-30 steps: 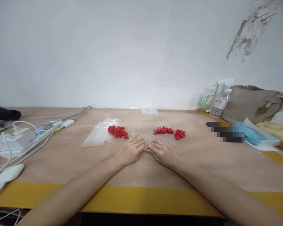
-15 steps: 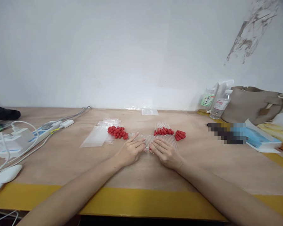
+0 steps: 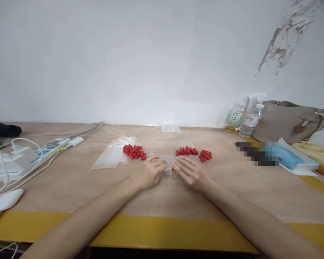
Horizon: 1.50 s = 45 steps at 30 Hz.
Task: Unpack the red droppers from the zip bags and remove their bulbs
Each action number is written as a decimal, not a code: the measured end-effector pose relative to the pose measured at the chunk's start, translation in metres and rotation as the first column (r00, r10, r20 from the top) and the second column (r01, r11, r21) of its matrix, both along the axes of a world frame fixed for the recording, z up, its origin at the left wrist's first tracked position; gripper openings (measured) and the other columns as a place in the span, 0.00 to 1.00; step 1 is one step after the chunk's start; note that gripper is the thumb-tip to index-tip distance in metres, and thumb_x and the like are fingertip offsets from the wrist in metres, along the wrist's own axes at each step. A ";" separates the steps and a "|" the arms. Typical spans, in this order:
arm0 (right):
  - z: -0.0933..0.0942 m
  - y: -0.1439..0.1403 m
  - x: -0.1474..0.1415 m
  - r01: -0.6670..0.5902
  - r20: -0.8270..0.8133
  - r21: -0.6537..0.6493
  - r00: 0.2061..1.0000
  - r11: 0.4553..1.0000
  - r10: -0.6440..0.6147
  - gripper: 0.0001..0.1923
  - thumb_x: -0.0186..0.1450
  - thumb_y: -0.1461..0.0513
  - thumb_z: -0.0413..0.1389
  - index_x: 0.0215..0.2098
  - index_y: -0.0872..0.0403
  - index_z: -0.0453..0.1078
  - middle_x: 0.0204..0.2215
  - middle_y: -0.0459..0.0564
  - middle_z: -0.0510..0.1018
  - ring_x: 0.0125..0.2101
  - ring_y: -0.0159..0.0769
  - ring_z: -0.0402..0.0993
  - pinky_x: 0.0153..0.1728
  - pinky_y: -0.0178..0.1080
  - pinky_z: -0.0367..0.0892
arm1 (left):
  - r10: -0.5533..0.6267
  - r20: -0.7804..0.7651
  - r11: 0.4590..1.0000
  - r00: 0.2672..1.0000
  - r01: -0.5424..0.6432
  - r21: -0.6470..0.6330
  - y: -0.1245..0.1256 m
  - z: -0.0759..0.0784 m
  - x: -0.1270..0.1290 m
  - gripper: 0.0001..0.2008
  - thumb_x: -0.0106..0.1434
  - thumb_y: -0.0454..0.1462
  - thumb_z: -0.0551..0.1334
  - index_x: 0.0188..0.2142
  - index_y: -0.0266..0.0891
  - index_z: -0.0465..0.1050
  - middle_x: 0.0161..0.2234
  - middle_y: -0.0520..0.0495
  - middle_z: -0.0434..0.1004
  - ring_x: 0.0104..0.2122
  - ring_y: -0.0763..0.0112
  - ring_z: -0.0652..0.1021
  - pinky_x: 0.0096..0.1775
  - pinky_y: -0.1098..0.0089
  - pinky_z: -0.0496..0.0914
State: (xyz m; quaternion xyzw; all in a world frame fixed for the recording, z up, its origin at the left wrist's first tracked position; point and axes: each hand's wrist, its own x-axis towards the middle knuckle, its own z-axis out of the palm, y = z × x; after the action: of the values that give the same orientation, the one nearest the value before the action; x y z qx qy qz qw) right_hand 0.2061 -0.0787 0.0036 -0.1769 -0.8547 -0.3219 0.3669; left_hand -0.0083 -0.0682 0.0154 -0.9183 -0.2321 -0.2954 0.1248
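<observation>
A row of thin clear tubes lies mid-table, partly hidden under both hands. My left hand is closed at the row's left part, pinching one end of a short, clear dropper tube. Opposite it, my right hand is closed around a small red bulb at the tube's other end. How far the two fit together is hidden by the fingers. A heap of red bulbs sits left of the row. Behind my right hand are clear tubes with red bulbs on them, and further red bulbs lie beside these.
Clear plastic bags lie at the left, and another small bag is by the wall. A power strip with cables is far left. Bottles, a grey bag and a blue packet stand or lie at the right.
My left index finger, stretched out before, has curled in toward the tube. The hands have stayed in nearly the same place, and the view has shifted slightly.
</observation>
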 end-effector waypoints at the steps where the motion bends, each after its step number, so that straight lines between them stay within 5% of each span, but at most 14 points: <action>1: 0.000 0.002 0.005 0.009 -0.021 -0.001 1.000 1.000 -0.009 0.13 0.63 0.69 0.46 0.41 0.57 0.70 0.35 0.52 0.77 0.42 0.36 0.70 0.47 0.43 0.66 | 0.026 0.018 1.000 1.000 -0.025 -0.013 0.003 0.000 -0.006 0.12 0.64 0.34 0.49 0.31 0.39 0.70 0.34 0.48 0.77 0.37 0.70 0.75 0.47 0.62 0.66; 7: 0.002 0.022 0.045 0.232 -0.374 -0.251 0.872 0.940 -0.315 0.09 0.61 0.63 0.51 0.36 0.53 0.72 0.30 0.50 0.76 0.35 0.36 0.70 0.39 0.42 0.65 | 0.356 0.239 0.932 0.903 -0.326 -0.159 0.027 0.012 -0.050 0.18 0.66 0.37 0.45 0.26 0.40 0.68 0.27 0.48 0.71 0.29 0.69 0.72 0.34 0.65 0.68; 11: 0.006 0.036 0.061 0.226 -0.469 -0.462 0.758 0.857 -0.453 0.12 0.61 0.57 0.50 0.35 0.53 0.73 0.28 0.51 0.71 0.30 0.34 0.67 0.32 0.38 0.64 | 0.396 0.243 0.912 0.886 -0.349 -0.213 0.031 0.007 -0.044 0.14 0.64 0.38 0.48 0.30 0.40 0.70 0.29 0.48 0.65 0.30 0.70 0.70 0.33 0.68 0.67; 13: 0.005 0.043 0.073 0.192 -0.458 -0.596 0.716 0.779 -0.527 0.13 0.60 0.58 0.49 0.36 0.55 0.72 0.26 0.50 0.69 0.28 0.33 0.66 0.30 0.36 0.64 | 0.380 0.200 0.918 0.903 -0.341 -0.203 0.031 0.000 -0.037 0.12 0.63 0.35 0.48 0.37 0.40 0.70 0.30 0.48 0.63 0.31 0.70 0.69 0.34 0.69 0.67; 17: 0.000 0.059 0.102 0.156 -0.369 -0.833 0.557 0.530 -0.744 0.15 0.54 0.61 0.53 0.38 0.59 0.68 0.25 0.48 0.71 0.24 0.31 0.67 0.27 0.35 0.63 | 0.380 0.140 0.919 0.914 -0.355 -0.171 0.032 -0.010 -0.028 0.15 0.59 0.30 0.49 0.44 0.38 0.68 0.31 0.47 0.62 0.33 0.70 0.69 0.35 0.69 0.67; 20: -0.003 0.066 0.116 0.077 -0.355 -0.894 0.480 0.442 -0.802 0.15 0.50 0.60 0.56 0.35 0.59 0.66 0.26 0.49 0.73 0.23 0.30 0.68 0.25 0.34 0.63 | 0.392 0.174 0.918 0.903 -0.372 -0.134 0.034 -0.013 -0.022 0.14 0.59 0.30 0.50 0.43 0.38 0.68 0.32 0.47 0.65 0.31 0.71 0.70 0.33 0.71 0.66; 29: -0.001 0.062 0.119 0.067 -0.305 -0.906 0.579 0.417 -0.756 0.15 0.49 0.52 0.57 0.25 0.56 0.71 0.21 0.48 0.74 0.22 0.32 0.68 0.22 0.33 0.60 | 0.331 0.097 0.941 0.939 -0.321 -0.109 0.030 -0.020 -0.008 0.07 0.57 0.30 0.53 0.27 0.37 0.69 0.28 0.48 0.69 0.26 0.72 0.71 0.30 0.73 0.66; 35: 0.001 0.061 0.119 0.112 -0.297 -0.886 0.608 0.450 -0.736 0.18 0.49 0.49 0.57 0.26 0.56 0.72 0.21 0.48 0.75 0.20 0.31 0.67 0.21 0.32 0.58 | 0.257 0.118 0.952 0.959 -0.231 -0.199 0.021 -0.017 -0.009 0.15 0.56 0.44 0.59 0.38 0.36 0.71 0.39 0.42 0.70 0.39 0.64 0.72 0.41 0.65 0.68; 39: 0.000 0.062 0.115 0.183 -0.294 -0.859 0.589 0.478 -0.753 0.17 0.49 0.50 0.56 0.26 0.55 0.71 0.23 0.48 0.76 0.22 0.31 0.68 0.22 0.33 0.58 | 0.200 -0.036 0.954 0.979 -0.203 -0.220 0.018 -0.009 -0.021 0.22 0.57 0.48 0.57 0.47 0.39 0.68 0.51 0.40 0.64 0.50 0.58 0.66 0.50 0.57 0.61; 45: 0.000 0.061 0.115 0.239 -0.199 -0.892 0.556 0.385 -0.807 0.18 0.49 0.48 0.55 0.25 0.54 0.73 0.15 0.45 0.71 0.19 0.32 0.66 0.21 0.33 0.55 | 0.145 -0.217 0.930 0.965 -0.207 -0.302 0.025 -0.005 -0.033 0.24 0.61 0.49 0.52 0.54 0.44 0.60 0.54 0.44 0.62 0.56 0.61 0.59 0.56 0.54 0.52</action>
State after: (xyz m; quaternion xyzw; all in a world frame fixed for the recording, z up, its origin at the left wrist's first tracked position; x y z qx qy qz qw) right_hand 0.3207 -0.0174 0.0035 -0.6922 -0.6160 0.0592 0.3714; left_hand -0.0417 -0.0435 0.0106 -0.9258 -0.3458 -0.1514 0.0211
